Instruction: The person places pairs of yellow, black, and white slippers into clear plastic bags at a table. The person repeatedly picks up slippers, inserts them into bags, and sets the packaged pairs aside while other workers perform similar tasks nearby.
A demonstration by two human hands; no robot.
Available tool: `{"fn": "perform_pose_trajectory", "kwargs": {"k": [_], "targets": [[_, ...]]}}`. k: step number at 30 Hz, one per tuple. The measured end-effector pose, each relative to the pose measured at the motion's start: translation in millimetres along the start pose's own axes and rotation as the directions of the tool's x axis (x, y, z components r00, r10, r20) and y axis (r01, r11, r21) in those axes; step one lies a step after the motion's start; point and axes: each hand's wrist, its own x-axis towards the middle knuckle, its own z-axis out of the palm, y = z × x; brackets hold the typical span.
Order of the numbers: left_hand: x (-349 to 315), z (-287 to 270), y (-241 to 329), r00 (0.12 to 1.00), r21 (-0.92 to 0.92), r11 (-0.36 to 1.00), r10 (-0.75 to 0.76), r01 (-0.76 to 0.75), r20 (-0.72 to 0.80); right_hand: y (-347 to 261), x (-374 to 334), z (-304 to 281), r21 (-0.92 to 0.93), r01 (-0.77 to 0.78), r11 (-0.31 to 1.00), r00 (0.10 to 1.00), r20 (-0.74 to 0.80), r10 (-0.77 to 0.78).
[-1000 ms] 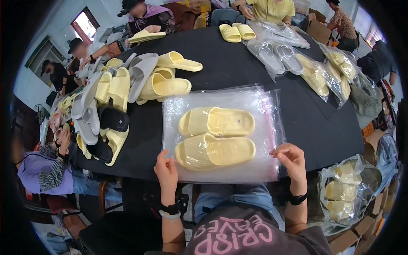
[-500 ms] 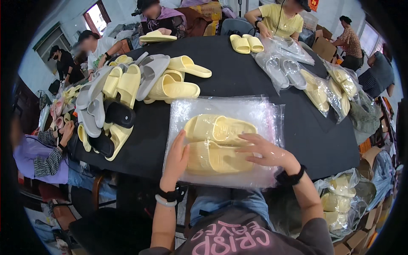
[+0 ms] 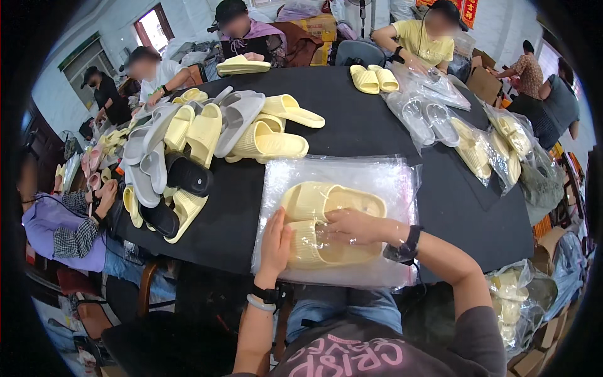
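Head view: the left hand (image 3: pixel 274 244) is held open, fingers together, along the toe end of the yellow pair (image 3: pixel 306 242), apparently so that it is steadied. The right hand (image 3: pixel 352 227) is laid over the lower slipper, fingers reaching into its opening; no grip is seen, and how firmly it is pressed cannot be told. By it, part of that slipper is hidden.

At the lower centre of the frame, the pair is set side by side, toes left, probably for compactness. Clear film is seen over it; whether it is fully enclosed cannot be told. Underneath, a bag stack (image 3: pixel 342 168) is spread on the black table (image 3: pixel 468 235).

Left of centre, loose slippers (image 3: pixel 239 122) are heaped, and the stack's upper left corner is crowded by them. At upper right, bagged slippers (image 3: pixel 470 151) are laid; at lower right, more are held in a clear sack (image 3: pixel 507 286).
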Motion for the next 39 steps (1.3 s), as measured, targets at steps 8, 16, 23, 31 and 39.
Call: {"fn": "perform_pose_trajectory", "kwargs": {"k": [8,16,23,31,39], "targets": [[-4,16,-15,0.999,0.254,0.967,-0.003,-0.011,0.053,-5,-107,-38,-0.082,-0.346,0.935,0.925,-0.196,0.325],[-7,11,10,0.995,0.585,0.807,0.03,-0.082,0.097,-19,-232,-26,0.155,-0.691,0.706,0.537,-0.544,0.645],[-26,-13,21,0.997,0.685,0.726,0.013,-0.061,0.075,-106,-213,-54,0.188,-0.703,0.686,0.195,-0.877,0.44],[-40,-23,13,0.987,0.739,0.673,-0.118,-0.004,0.112,-149,-63,-6,0.156,-0.465,0.871,0.637,-0.624,0.452],[-42,-4,-10,0.988,0.64,0.766,-0.13,0.05,0.079,-90,-42,60,0.011,-0.629,0.778,0.601,-0.628,0.495]]}}
